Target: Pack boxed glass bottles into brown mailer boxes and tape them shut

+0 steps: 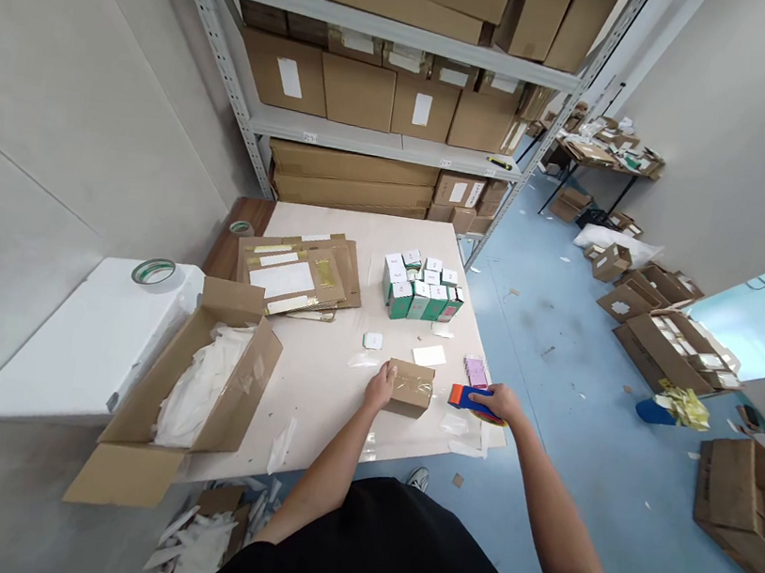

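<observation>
A small brown cardboard box (pixel 413 388) with clear tape across it stands at the table's near edge. My left hand (pixel 381 387) grips its left end, fingers closed against the cardboard. To the right of the box, my right hand (pixel 500 403) is wrapped round a blue and orange tape dispenser (pixel 470 399), held apart from the box. Just behind the dispenser lies a stack of purple cards or small packs (pixel 476 371). A white slip of paper (pixel 429 356) and a small white box (pixel 373 340) lie behind the cardboard box.
Green and white boxes (pixel 428 293) stand grouped farther back. Flattened cardboard (pixel 308 281) lies at the back left. A large open carton (pixel 254 392) with white packing material sits left. Behind the table rises a shelf rack (pixel 388 143) of cartons. Several boxes occupy the floor at right.
</observation>
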